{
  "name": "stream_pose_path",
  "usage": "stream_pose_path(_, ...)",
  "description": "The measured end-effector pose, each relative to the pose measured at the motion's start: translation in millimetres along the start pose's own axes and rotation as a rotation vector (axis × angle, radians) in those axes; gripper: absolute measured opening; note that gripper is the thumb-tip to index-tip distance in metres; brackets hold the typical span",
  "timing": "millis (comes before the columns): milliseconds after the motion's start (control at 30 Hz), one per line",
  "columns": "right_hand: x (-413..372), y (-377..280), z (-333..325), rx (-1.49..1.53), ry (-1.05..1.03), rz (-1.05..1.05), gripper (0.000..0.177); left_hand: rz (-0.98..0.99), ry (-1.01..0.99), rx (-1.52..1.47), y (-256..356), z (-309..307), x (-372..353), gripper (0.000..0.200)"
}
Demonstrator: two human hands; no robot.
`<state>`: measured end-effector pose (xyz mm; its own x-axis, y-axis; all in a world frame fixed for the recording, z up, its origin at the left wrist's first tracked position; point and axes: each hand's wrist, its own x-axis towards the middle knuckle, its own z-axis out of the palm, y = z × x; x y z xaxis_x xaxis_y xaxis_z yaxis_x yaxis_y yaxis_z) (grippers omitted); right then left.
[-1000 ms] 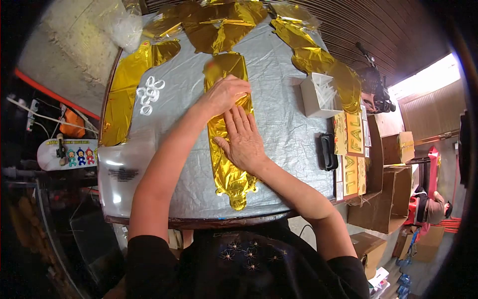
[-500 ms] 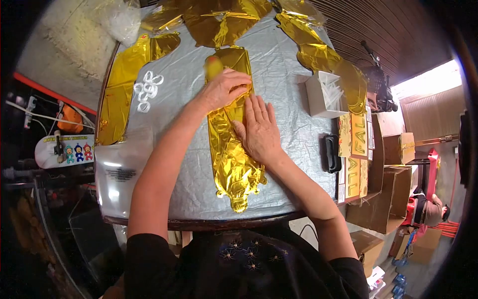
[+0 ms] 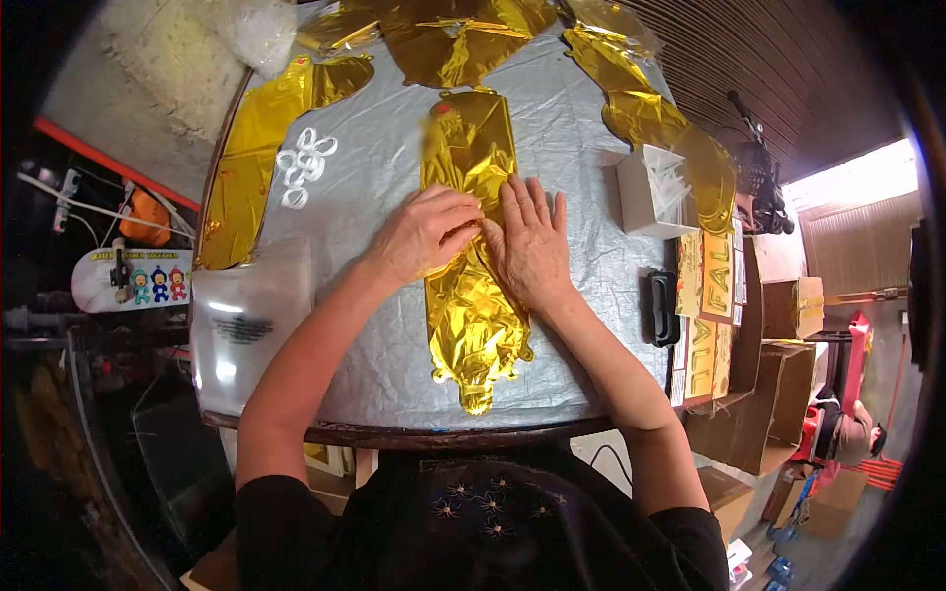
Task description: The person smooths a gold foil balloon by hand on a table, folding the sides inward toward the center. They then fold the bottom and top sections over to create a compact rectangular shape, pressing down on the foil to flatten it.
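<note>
At the table's left edge lies a clear plastic bag (image 3: 241, 330), with a long gold foil strip (image 3: 241, 163) beyond it and a cluster of white rings (image 3: 304, 165) alongside. The left hand (image 3: 424, 236) rests on the left side of the gold foil balloon (image 3: 473, 315), fingers curled; whether they pinch the foil I cannot tell. The balloon lies flat and lengthwise in the middle of the silver-covered table (image 3: 384, 335). The right hand (image 3: 532, 246) presses palm-down on it, fingers stretched out and slightly spread, touching the left hand. Further right stand a white box (image 3: 650, 192) and a black object (image 3: 660, 307).
</note>
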<state>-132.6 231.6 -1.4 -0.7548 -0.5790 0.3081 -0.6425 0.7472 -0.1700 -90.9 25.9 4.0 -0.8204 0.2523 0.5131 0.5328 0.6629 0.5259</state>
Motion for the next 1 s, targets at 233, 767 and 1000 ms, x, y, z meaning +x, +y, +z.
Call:
stream_pose_path(233,3,4,9,0.056,0.002,0.011,0.066,-0.022,0.024,0.01,2,-2,-2,0.02)
stream_pose_path(767,15,-6,12,-0.059,-0.016,0.046,0.068,-0.084,-0.14,-0.094,-22,-16,38,0.014)
stream_pose_path(1000,5,-28,14,0.049,-0.053,0.036,0.075,0.144,-0.123,-0.106,-76,20,96,0.014)
